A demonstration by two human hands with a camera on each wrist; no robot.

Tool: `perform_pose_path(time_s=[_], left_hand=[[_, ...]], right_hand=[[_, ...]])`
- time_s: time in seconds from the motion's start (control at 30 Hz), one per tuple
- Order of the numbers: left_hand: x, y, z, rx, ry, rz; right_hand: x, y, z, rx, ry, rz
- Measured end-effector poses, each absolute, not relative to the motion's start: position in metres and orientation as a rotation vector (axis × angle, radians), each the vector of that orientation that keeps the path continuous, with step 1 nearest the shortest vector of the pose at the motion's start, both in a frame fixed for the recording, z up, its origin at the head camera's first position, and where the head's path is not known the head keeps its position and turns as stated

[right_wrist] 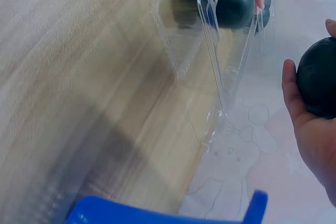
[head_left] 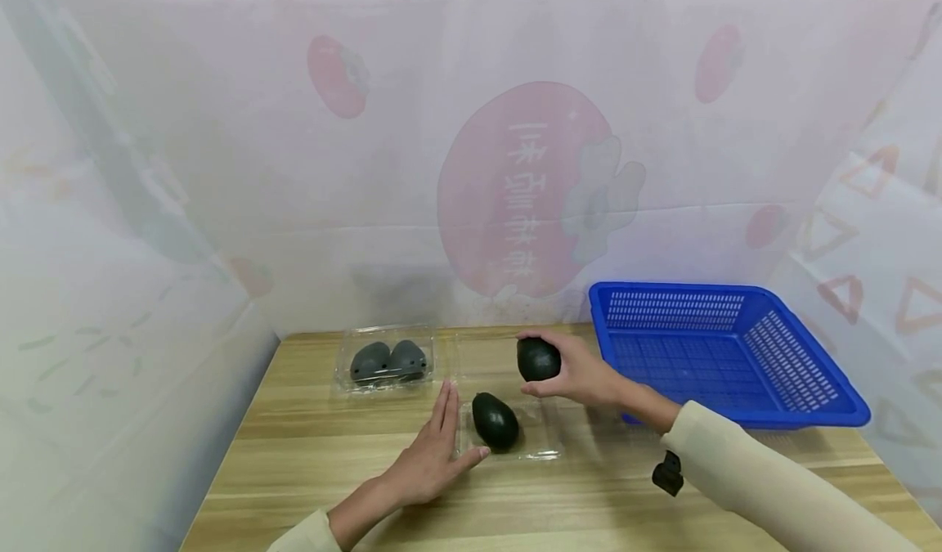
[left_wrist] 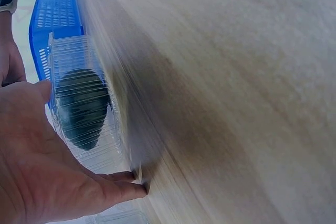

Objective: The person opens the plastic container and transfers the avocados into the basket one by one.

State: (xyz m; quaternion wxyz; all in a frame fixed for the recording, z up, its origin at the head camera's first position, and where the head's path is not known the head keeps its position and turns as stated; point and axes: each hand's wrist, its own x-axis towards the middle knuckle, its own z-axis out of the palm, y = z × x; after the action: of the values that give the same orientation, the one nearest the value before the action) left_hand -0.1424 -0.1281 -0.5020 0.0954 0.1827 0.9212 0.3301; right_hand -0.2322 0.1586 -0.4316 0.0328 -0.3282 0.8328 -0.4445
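Observation:
My right hand [head_left: 577,372] grips a dark green avocado [head_left: 538,359], its fingers and thumb around the fruit, raised over the open clear plastic clamshell box [head_left: 540,433]. In the right wrist view the held avocado [right_wrist: 320,80] shows at the right edge. A second avocado [head_left: 495,421] lies in the left half of the box's near tray. Beside that tray is my left hand [head_left: 427,458], its fingers straight along the left side and the thumb at the front corner. The left wrist view shows the fingertips low by the table and the avocado [left_wrist: 81,108] behind the ribbed wall.
At the back left stands a closed clear box [head_left: 386,331] with two avocados [head_left: 388,361] inside. A blue slotted plastic basket [head_left: 684,356] sits at the back right of the wooden table [head_left: 309,437]. A printed cloth [head_left: 368,168] hangs behind the table.

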Motion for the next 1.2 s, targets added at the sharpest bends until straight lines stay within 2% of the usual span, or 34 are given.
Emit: perform_pose_path(time_s=[1.2], left_hand=[[-0.143,-0.127,-0.503,0.556,2.776,0.965]], right_hand=[[-0.271,0.217,-0.389,-0.694,2.824,-1.369]])
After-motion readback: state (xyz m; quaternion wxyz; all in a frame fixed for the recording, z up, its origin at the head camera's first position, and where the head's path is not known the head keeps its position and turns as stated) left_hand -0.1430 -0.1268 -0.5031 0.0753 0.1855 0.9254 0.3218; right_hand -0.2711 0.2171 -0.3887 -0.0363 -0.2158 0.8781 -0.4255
